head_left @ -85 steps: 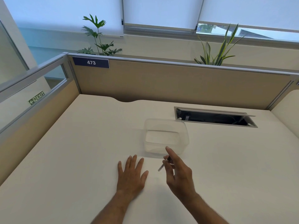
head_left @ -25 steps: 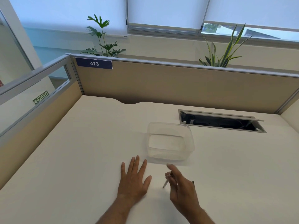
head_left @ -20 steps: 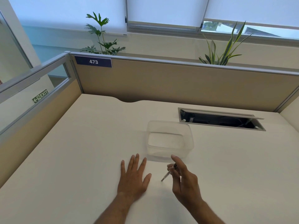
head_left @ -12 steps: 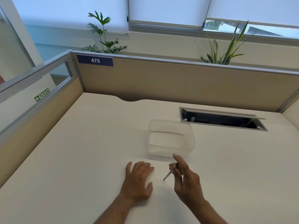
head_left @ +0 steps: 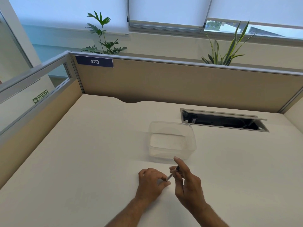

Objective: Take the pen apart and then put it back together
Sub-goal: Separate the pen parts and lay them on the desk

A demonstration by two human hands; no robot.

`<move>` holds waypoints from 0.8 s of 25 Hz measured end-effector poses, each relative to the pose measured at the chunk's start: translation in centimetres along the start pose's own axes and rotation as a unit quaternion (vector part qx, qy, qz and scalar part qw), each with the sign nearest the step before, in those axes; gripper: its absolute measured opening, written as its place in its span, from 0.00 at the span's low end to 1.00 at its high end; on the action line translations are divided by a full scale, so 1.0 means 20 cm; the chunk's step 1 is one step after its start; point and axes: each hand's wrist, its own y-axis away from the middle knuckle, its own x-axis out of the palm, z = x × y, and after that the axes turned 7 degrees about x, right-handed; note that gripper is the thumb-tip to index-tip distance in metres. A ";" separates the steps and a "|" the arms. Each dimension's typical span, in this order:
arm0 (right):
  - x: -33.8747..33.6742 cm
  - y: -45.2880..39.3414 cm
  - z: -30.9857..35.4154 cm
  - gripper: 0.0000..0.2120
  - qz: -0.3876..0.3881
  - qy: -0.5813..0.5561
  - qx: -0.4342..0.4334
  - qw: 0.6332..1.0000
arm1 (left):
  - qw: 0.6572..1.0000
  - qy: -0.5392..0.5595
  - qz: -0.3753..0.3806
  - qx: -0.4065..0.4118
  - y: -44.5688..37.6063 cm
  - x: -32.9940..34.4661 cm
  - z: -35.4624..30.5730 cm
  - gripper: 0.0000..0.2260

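Observation:
A thin pen (head_left: pixel 172 175) with a clear barrel and dark upper end is held slanted just above the white desk, tip pointing down-left. My right hand (head_left: pixel 186 182) grips its upper part between thumb and fingers, index finger stretched out. My left hand (head_left: pixel 151 181) is curled beside it, and its fingertips pinch the pen's lower tip. The pen's middle shows between the two hands; its ends are partly hidden by fingers.
A clear, empty plastic container (head_left: pixel 172 141) stands just beyond the hands. An open cable hatch (head_left: pixel 223 121) is cut into the desk (head_left: pixel 82 153) at the back right. Partition walls (head_left: pixel 180 82) close off the back and left sides, with plants behind.
My left hand, earlier flat on the desk, has curled up and moved right onto the pen's tip. My right hand keeps holding the pen at about the same spot.

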 end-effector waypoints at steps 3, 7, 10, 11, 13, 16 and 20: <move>-0.01 -0.01 0.01 0.33 -0.017 -0.011 -0.003 1.000 | 1.000 0.012 -0.005 0.002 0.00 0.00 0.00 0.10; -0.07 -0.06 0.04 0.27 -0.060 -0.029 0.006 0.998 | 1.000 0.022 -0.007 0.003 0.00 -0.02 0.00 0.08; -0.13 -0.11 0.06 0.23 -0.093 -0.053 0.015 0.994 | 1.000 0.020 -0.014 0.007 0.01 -0.03 0.01 0.06; -0.15 -0.12 0.07 0.22 -0.105 -0.064 0.022 0.992 | 1.000 0.023 -0.017 0.003 0.01 -0.03 0.01 0.06; -0.19 -0.14 0.07 0.22 -0.129 -0.082 0.043 0.987 | 0.999 0.044 -0.023 -0.014 0.02 -0.04 0.00 0.05; -0.22 -0.15 0.03 0.23 -0.157 -0.102 0.085 0.979 | 0.991 0.114 -0.062 -0.033 0.01 -0.07 -0.03 0.05; -0.22 -0.09 -0.02 0.23 -0.158 -0.122 0.147 0.969 | 0.980 0.139 -0.139 -0.007 -0.08 -0.14 -0.11 0.07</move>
